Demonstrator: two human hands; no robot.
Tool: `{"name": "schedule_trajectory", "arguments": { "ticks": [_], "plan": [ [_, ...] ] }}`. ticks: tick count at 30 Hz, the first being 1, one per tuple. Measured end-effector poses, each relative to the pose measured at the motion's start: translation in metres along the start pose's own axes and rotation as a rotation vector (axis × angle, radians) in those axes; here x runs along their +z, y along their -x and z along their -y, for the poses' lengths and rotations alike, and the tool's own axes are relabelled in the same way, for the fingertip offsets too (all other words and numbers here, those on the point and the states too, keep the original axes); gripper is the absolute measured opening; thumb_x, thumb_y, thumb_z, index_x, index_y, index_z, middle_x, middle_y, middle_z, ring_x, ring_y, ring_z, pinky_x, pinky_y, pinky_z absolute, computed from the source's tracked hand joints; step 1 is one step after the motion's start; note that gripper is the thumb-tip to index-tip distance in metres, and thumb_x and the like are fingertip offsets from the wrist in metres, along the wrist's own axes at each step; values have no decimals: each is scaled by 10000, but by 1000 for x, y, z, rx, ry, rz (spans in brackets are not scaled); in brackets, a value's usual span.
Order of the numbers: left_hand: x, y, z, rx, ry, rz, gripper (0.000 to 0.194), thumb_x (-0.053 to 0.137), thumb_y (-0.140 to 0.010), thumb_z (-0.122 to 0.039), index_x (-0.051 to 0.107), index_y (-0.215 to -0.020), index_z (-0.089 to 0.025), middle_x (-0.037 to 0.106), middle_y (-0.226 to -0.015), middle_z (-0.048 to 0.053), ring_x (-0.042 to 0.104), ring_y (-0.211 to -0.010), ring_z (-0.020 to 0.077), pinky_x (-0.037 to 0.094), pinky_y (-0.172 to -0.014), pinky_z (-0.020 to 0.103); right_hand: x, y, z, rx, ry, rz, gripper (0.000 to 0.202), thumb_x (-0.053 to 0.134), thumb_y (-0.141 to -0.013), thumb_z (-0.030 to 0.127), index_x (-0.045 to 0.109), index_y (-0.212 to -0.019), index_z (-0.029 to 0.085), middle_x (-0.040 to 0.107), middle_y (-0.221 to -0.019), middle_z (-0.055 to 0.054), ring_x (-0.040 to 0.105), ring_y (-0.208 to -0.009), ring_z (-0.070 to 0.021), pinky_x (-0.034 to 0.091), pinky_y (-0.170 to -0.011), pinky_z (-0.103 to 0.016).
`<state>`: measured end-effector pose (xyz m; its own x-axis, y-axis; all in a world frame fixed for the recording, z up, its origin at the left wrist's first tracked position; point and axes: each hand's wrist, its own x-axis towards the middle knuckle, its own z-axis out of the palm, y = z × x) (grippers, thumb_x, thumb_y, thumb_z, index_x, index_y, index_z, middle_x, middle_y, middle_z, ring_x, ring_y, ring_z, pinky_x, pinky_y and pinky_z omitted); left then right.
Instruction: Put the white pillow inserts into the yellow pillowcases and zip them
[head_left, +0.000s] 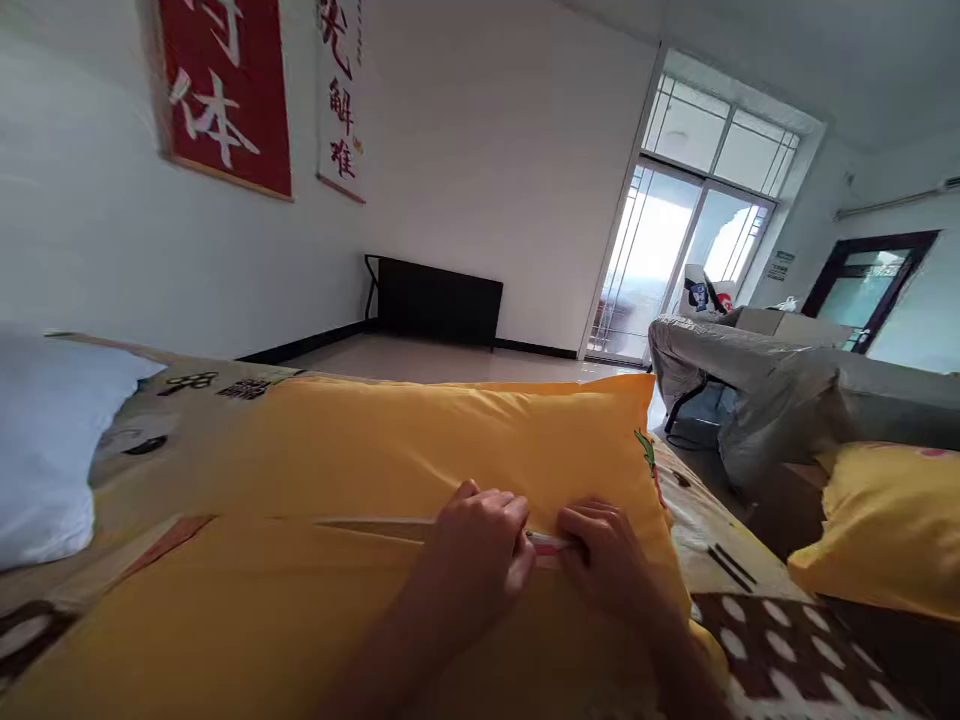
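Across the lower centre of the frame, the yellow pillow [465, 425] lies on a patterned blanket [787, 620], with a long slit [375, 530] in its cover. The left hand [480, 535] and right hand [604, 550] are near each other at the slit's right part, fingers of both curled tight and apparently grasping its edge; a pale and pink strip [547, 547] shows between them. An uneven pull could bunch the cloth or strain the seam, and a loose pinch could let the edge slip.
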<state>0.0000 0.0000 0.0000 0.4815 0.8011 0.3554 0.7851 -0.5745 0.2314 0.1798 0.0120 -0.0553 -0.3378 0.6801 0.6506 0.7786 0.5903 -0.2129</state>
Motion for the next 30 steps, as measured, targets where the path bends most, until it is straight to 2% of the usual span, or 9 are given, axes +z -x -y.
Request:
{"name": "schedule_trajectory", "arguments": {
  "ticks": [3, 6, 9, 12, 16, 20, 23, 27, 30],
  "plan": [
    [-1, 1, -1, 9, -2, 3, 166, 378, -755, -115, 362, -602, -179, 538, -650, 9, 430, -588, 143, 347, -753, 341, -3, 2, 3, -28, 0, 37, 145, 424, -641, 90, 324, -615, 192, 430, -550, 32, 385, -567, -111, 245, -616, -221],
    [2, 6, 5, 26, 22, 30, 155, 393, -760, -135, 378, -612, -181, 542, -666, 13, 448, -611, 153, 344, -686, 313, -9, 3, 8, -18, 15, 90, 158, 433, -634, 88, 316, -591, 186, 437, -534, 30, 376, -552, -109, 227, -602, -235],
    [7, 16, 22, 4, 55, 28, 141, 390, -785, -164, 425, -651, -186, 545, -683, 30, 478, -657, 178, 333, -624, 295, -15, 4, 12, 1, 34, 136, 164, 444, -630, 90, 320, -573, 181, 456, -536, 24, 378, -557, -111, 215, -599, -247],
    [8, 31, 43, 9, 96, -56, 199, 333, -850, -188, 461, -697, -181, 530, -714, 42, 490, -689, 180, 361, -645, 298, -16, 5, 13, 5, 62, 161, 158, 448, -635, 89, 339, -565, 180, 473, -541, 21, 372, -554, -111, 216, -608, -252],
    [5, 47, 60, 183, 9, -162, 211, 306, -876, -161, 461, -734, -177, 528, -849, 61, 472, -761, 186, 370, -704, 322, -10, 8, 12, 12, 111, 187, 141, 460, -654, 95, 397, -562, 181, 511, -552, 14, 394, -566, -115, 216, -618, -261],
    [4, 56, 66, 322, -52, -220, 189, 333, -827, -51, 472, -803, -176, 555, -1018, 63, 474, -897, 196, 352, -816, 356, -1, 10, 14, 20, 151, 212, 127, 469, -650, 81, 465, -582, 188, 555, -586, 8, 444, -613, -126, 221, -632, -269],
    [9, 60, 68, 352, -6, -242, 187, 365, -798, -27, 480, -807, -175, 576, -943, 44, 478, -857, 180, 359, -822, 346, 6, 11, 14, 20, 173, 232, 137, 478, -661, 74, 501, -594, 191, 576, -615, -1, 472, -653, -141, 239, -657, -271],
    [25, 64, 73, 323, 31, -290, 150, 401, -757, -43, 481, -770, -170, 542, -784, 40, 450, -752, 178, 380, -751, 334, 12, 14, 13, 21, 206, 263, 162, 476, -663, 49, 531, -623, 195, 581, -639, -9, 486, -689, -167, 262, -686, -287],
    [36, 66, 76, 360, -9, -333, 106, 441, -725, -75, 486, -761, -164, 527, -763, 47, 434, -735, 186, 384, -744, 350, 13, 15, 17, 29, 193, 224, 203, 443, -687, 13, 540, -713, 189, 603, -773, -28, 502, -786, -182, 295, -724, -289]
  ]
}}
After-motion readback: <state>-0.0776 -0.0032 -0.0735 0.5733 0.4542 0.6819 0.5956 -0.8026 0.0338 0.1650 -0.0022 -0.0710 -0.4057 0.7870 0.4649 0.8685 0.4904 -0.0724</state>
